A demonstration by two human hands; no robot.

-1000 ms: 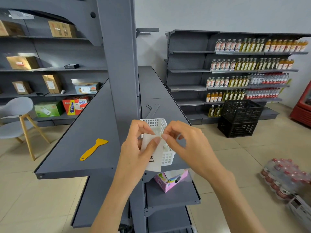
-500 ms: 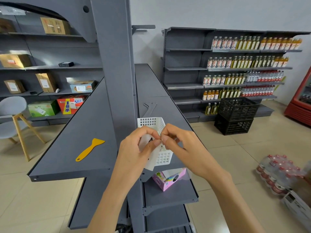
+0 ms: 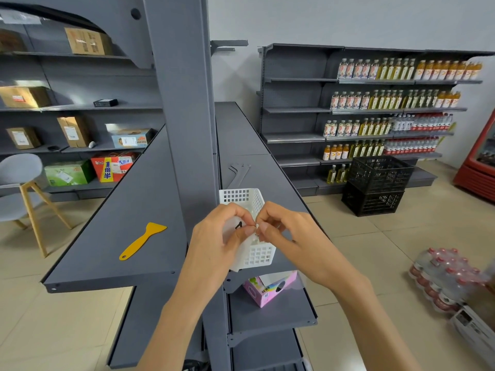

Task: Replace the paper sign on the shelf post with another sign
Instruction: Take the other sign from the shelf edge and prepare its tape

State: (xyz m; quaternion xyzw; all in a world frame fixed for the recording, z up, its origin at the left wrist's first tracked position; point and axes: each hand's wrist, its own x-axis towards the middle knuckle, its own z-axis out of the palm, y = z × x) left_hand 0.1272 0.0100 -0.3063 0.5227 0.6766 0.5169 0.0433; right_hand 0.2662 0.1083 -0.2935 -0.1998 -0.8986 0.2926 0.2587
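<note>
Holding the white paper sign [image 3: 233, 231] in front of me, I have both hands meeting at its upper right edge, just in front of the grey shelf post [image 3: 184, 108]. My left hand [image 3: 217, 245] cups the sheet from the left, thumb and forefinger pinched on the paper beside a black printed mark. My right hand [image 3: 289, 236] closes in from the other side, its fingertips nipped on the same edge and touching those of the left; whether they grip the sheet or a thin layer of it I cannot tell. The paper is matte and slightly curled, its lower corner hanging below my left palm.

Directly behind the sign sits a white plastic basket [image 3: 257, 253] with a square-grid wall, on the flat metal shelf [image 3: 278, 210] right of the post. On the smooth grey shelf to the left lies a yellow plastic scraper [image 3: 142, 241], flat-bladed, with a hole at the handle end. 1 shelf lower stands a pink tissue box [image 3: 270, 289], glossy and opened at the top.
</note>
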